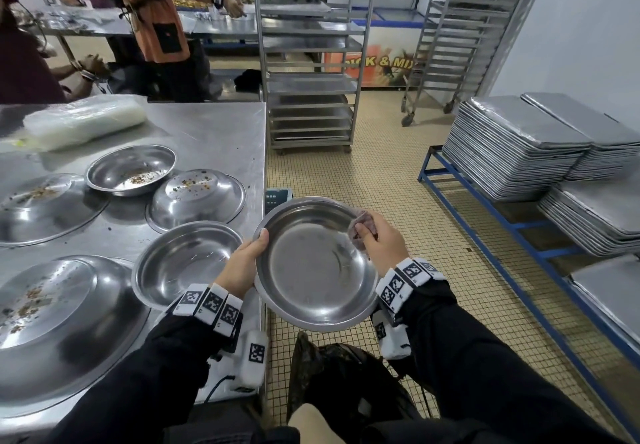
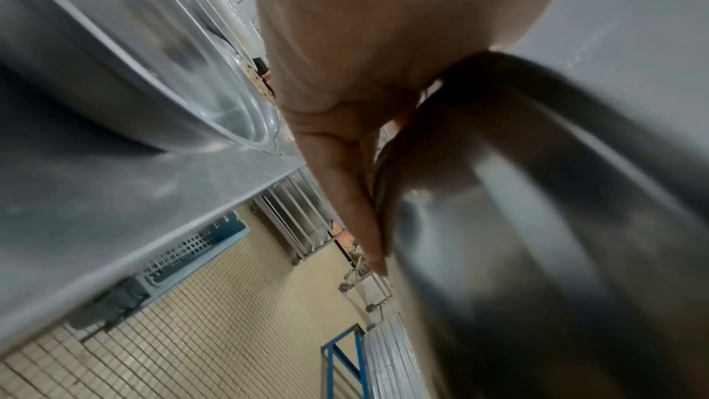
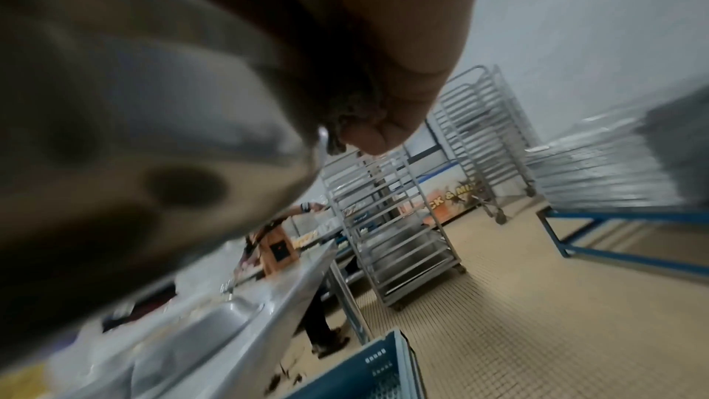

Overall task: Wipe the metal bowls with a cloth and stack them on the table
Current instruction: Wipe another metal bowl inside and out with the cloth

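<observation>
A shiny metal bowl is held tilted off the table's right edge, above the floor. My left hand grips its left rim, thumb over the edge. My right hand holds a bunched greyish-purple cloth pressed against the bowl's upper right inner wall. In the left wrist view my left hand lies along the bowl's underside. In the right wrist view the cloth shows between my right hand and the bowl's rim. A clean upright bowl sits on the steel table.
Dirty bowls lie on the table: one upright with crumbs, and upturned ones. A plastic-wrapped roll lies behind. Tray racks, stacked trays on a blue frame, a blue crate, people at far tables.
</observation>
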{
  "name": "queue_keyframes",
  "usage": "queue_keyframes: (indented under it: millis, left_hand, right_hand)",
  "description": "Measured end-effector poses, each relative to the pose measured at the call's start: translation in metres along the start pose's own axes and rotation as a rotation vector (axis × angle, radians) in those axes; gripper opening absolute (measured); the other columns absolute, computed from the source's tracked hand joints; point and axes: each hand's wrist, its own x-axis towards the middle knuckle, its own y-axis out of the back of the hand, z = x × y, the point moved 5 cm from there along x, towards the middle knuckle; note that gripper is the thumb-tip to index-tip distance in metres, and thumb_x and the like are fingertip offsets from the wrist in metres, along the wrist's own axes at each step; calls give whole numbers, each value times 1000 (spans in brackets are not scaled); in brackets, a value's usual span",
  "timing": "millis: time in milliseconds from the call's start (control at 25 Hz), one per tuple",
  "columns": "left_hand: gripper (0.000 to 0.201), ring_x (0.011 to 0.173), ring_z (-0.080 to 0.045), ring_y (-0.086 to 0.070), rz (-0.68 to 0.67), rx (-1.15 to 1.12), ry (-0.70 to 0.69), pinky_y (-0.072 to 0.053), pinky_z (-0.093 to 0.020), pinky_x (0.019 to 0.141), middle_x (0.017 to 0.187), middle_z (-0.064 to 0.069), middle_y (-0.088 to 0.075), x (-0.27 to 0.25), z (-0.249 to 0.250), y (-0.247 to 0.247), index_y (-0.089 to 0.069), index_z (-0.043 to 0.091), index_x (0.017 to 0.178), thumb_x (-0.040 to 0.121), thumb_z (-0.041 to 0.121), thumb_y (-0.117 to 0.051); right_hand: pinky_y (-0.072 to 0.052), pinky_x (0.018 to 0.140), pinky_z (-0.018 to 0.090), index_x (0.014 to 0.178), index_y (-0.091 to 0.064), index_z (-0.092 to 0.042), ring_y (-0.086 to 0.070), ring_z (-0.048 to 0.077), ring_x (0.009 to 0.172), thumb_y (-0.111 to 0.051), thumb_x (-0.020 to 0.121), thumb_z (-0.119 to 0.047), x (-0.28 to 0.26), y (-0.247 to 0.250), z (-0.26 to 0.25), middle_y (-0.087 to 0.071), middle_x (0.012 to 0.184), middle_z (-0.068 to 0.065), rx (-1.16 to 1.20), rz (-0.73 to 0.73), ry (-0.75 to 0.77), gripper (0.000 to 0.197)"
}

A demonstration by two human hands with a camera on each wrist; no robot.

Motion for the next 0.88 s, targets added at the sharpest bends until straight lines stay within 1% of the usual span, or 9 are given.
queue_keyframes:
  millis: [120,240,360,440,480,600,680,760,880]
  left_hand:
    - [40,101,-38,-66,122,-19,-34,-47,-55,99,107,-18,-71,-1,-1,-8,-68,12,112,99,42,-46]
    - [42,99,-30,-68,186,-20,-80,-52,-43,89,105,-12,-71,-4,4,-23,-61,8,123,103,39,-40]
    - [51,109,-33,-65,-28,-73,-97,-52,-47,91,112,-12,-70,-6,13,-35,-63,14,121,103,45,-26]
    - [57,105,-32,-66,-204,-150,-117,-55,-49,86,112,-15,-69,-7,23,-37,-62,10,121,104,42,-18]
    - [57,99,-31,-67,-230,-151,-105,-55,-46,83,107,-14,-70,-7,26,-36,-63,8,118,104,40,-19]
    - [49,88,-29,-70,-195,-56,-14,-50,-47,84,97,-14,-73,-6,28,-35,-77,17,96,101,35,-32]
    - [51,95,-32,-68,-178,-16,-11,-48,-50,91,104,-17,-72,-5,28,-35,-77,21,97,104,37,-30]
    - [55,98,-33,-67,-125,-39,-40,-50,-49,89,105,-15,-72,-5,29,-39,-76,25,96,105,42,-25]
    - [52,95,-28,-69,-1,-82,-101,-53,-44,86,101,-10,-74,-4,27,-50,-69,22,104,103,47,-24]
  right_hand:
    - [-43,62,16,118,-56,-14,-62,12,88,-47,98,-31,-13,1,12,-65,99,-4,199,85,-158,28]
    - [-41,60,15,121,-53,-12,-61,9,84,-47,98,-29,-27,1,19,-61,96,-6,290,206,-261,29]
    - [-42,62,14,120,-52,-15,-58,6,85,-47,98,-27,-25,18,11,-59,98,-9,322,188,-232,26]
    - [-48,67,18,120,-54,-18,-60,7,88,-47,98,-30,-19,31,3,-62,103,-6,280,77,-184,27]
    - [-52,72,22,120,-56,-19,-62,9,91,-48,97,-31,-17,35,0,-64,104,-6,255,22,-159,27]
    - [-54,81,28,119,-58,-20,-62,12,96,-49,97,-31,-23,43,-5,-65,105,-6,220,-28,-130,27]
    - [-51,74,22,116,-57,-21,-62,7,92,-46,98,-31,-32,45,-3,-64,102,-8,273,-17,-152,23]
    - [-46,65,15,116,-54,-22,-60,3,87,-45,98,-32,-40,45,-2,-62,99,-10,346,16,-190,22]
    - [-43,61,16,116,-53,-17,-60,5,84,-45,98,-32,-45,35,-1,-63,100,-5,439,140,-243,25]
